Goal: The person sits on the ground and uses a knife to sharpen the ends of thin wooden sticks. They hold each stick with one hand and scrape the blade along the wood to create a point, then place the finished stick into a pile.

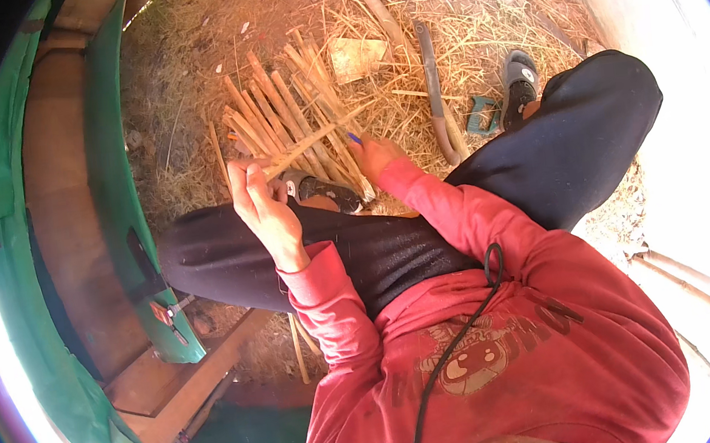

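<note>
My left hand (265, 206) is closed on a pale wooden stick (313, 138), which slants up and to the right over my lap. Close to the stick's right part, my right hand (379, 156) is wrapped round a small thing with a blue end (354, 138); the rest of it is hidden, so its kind does not show. Below and beyond both hands, a heap of split wooden sticks (276, 109) lies on the ground, some of it behind my left foot.
A flat wood piece (358, 57) lies past the heap. Right of it rests a long dark wooden handle (431, 77). A green plastic piece (481, 115) sits beside my right shoe (520, 77). Straw (473, 26) covers the ground. A green-edged wooden structure (71, 197) stands at left.
</note>
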Motion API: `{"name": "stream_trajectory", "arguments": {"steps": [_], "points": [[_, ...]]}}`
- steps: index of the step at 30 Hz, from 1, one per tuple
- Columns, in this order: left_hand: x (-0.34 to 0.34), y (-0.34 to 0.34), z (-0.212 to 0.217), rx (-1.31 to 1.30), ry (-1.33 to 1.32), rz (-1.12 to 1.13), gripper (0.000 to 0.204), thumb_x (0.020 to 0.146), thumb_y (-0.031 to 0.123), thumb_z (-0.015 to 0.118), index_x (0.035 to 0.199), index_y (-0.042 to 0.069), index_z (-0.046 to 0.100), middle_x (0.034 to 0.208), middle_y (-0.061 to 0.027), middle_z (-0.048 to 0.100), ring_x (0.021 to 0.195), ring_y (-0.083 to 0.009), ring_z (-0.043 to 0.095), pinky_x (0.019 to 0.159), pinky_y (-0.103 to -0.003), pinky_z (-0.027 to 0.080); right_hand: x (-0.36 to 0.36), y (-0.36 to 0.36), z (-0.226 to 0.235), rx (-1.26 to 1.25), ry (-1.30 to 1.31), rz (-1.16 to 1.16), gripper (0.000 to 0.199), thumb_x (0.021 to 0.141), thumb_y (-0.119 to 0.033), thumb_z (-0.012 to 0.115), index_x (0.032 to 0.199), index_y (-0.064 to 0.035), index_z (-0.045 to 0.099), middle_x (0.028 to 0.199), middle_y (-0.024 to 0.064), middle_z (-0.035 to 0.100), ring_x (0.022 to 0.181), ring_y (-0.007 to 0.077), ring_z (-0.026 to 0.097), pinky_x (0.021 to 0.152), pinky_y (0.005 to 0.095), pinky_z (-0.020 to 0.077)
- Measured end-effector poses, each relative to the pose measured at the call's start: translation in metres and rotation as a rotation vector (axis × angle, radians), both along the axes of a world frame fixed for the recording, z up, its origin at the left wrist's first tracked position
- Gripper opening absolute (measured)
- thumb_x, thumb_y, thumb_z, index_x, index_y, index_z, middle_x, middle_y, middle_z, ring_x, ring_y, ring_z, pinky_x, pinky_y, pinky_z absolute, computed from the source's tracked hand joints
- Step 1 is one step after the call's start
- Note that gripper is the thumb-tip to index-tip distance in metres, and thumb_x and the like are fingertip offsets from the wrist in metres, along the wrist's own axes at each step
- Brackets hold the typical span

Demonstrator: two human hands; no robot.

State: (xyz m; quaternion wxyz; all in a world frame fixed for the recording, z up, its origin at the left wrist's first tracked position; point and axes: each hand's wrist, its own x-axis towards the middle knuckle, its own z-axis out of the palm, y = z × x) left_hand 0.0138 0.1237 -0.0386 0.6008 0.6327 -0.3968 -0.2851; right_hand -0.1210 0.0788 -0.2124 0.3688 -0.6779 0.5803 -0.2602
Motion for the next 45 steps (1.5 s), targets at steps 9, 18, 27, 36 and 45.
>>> {"name": "stream_trajectory", "arguments": {"steps": [9, 18, 27, 36, 45], "points": [[0.014, 0.000, -0.004, 0.017, 0.052, 0.078, 0.022, 0.101, 0.020, 0.039, 0.086, 0.007, 0.050, 0.069, 0.0023, 0.044, 0.051, -0.0018, 0.029, 0.046, -0.019, 0.022, 0.036, 0.020, 0.067, -0.148, -0.116, 0.086, 0.023, 0.097, -0.029, 0.055, 0.102, -0.0060, 0.056, 0.057, 0.0239, 0.058, 0.054, 0.0462, 0.060, 0.049, 0.0527, 0.0479], [0.005, 0.002, 0.000, 0.010, 0.027, 0.053, 0.023, 0.101, 0.020, 0.040, 0.086, 0.006, 0.050, 0.066, 0.0030, 0.037, 0.049, -0.0035, 0.029, 0.044, -0.020, 0.021, 0.021, 0.012, 0.017, 0.081, 0.017, -0.023, 0.034, 0.100, -0.037, 0.048, 0.108, -0.0053, 0.055, 0.071, 0.0304, 0.062, 0.070, 0.0472, 0.063, 0.064, 0.0577, 0.0490], [0.015, 0.001, -0.008, -0.035, 0.034, 0.028, 0.020, 0.099, 0.018, 0.041, 0.085, 0.006, 0.050, 0.066, 0.0024, 0.039, 0.051, -0.0034, 0.028, 0.046, -0.020, 0.022, 0.024, 0.011, 0.040, -0.037, -0.084, 0.023, 0.029, 0.099, -0.033, 0.051, 0.103, -0.0046, 0.055, 0.062, 0.0273, 0.060, 0.059, 0.0485, 0.060, 0.053, 0.0547, 0.0478], [0.016, 0.000, -0.006, 0.004, -0.033, 0.075, 0.022, 0.099, 0.018, 0.039, 0.083, 0.006, 0.048, 0.067, 0.0019, 0.038, 0.048, -0.0036, 0.028, 0.044, -0.020, 0.022, 0.026, 0.004, 0.011, 0.041, -0.011, -0.018, 0.035, 0.100, -0.038, 0.048, 0.103, -0.0034, 0.055, 0.068, 0.0283, 0.062, 0.067, 0.0496, 0.062, 0.062, 0.0568, 0.0494], [0.013, -0.004, -0.002, -0.011, -0.001, 0.057, 0.021, 0.100, 0.018, 0.037, 0.085, 0.006, 0.047, 0.062, 0.0015, 0.039, 0.047, -0.0036, 0.030, 0.043, -0.020, 0.022, 0.027, -0.004, -0.003, 0.028, 0.028, -0.068, 0.035, 0.099, -0.038, 0.049, 0.101, -0.0050, 0.058, 0.068, 0.0273, 0.063, 0.067, 0.0478, 0.063, 0.061, 0.0552, 0.0504]]}}
